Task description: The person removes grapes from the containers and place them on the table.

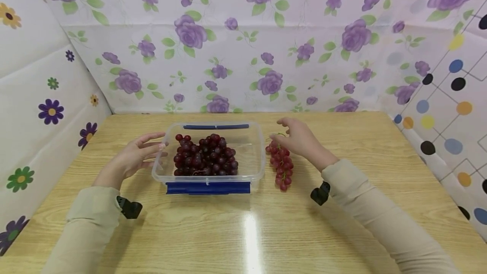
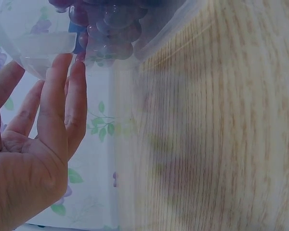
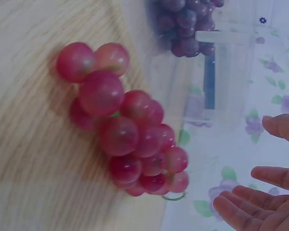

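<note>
A clear plastic container point(image 1: 250, 155) with blue clips holds bunches of dark purple grapes point(image 1: 213, 155), piled toward its left. At its left wall is my left hand point(image 1: 133, 155), fingers spread and loosely extended. In the left wrist view the fingertips point(image 2: 62, 62) reach right up to the clear plastic. To the right of the container, a bunch of red grapes point(image 1: 281, 162) lies on the table, its thin green stem at the far end. My right hand point(image 1: 300, 141) hovers by that stem end, fingers parted; the right wrist view shows it apart from the grapes.
A wood-grain table point(image 1: 327, 231) carries everything. Behind it stands a wall covering point(image 1: 228, 67) with purple flowers, and patterned side panels rise at left and right. A blue clip point(image 1: 208, 187) juts out from the container's front. Each wrist wears a small black camera point(image 1: 130, 208).
</note>
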Tool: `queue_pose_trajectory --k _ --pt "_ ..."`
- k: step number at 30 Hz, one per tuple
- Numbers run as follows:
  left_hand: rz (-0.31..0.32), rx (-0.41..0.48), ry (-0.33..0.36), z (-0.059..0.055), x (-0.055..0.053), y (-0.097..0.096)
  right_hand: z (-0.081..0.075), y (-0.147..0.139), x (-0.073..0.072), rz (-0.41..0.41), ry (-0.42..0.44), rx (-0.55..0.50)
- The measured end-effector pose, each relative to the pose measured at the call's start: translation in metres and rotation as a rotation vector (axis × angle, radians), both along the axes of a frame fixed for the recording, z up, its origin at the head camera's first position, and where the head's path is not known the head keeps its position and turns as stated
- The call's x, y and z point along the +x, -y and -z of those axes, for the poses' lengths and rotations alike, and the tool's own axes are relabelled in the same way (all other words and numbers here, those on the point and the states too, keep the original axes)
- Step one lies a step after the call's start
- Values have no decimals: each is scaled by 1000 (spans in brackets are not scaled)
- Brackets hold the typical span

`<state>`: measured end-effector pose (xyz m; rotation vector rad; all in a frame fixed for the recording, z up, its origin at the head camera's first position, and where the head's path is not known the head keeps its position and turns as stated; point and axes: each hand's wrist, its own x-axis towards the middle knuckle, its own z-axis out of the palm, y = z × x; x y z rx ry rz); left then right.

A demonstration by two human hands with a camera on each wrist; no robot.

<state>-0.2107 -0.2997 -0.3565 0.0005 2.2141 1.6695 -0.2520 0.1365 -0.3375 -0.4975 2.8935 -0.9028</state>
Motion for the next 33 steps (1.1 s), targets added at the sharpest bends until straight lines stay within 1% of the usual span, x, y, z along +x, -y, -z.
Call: queue_pose_trajectory --k 11,17,22,28,33 --pt "-16 15 8 1 0 1 -20 18 7 -16 -8 -19" --pt "-11 15 7 -1 1 0 -28 28 8 -28 -24 -32" --pt "-25 8 7 -1 2 0 -34 39 10 -46 -23 -66" --pt "-26 -20 0 -3 2 0 -36 53 12 -65 0 -109" --pt "-33 -1 4 -3 2 -1 -32 65 10 -85 18 -124"
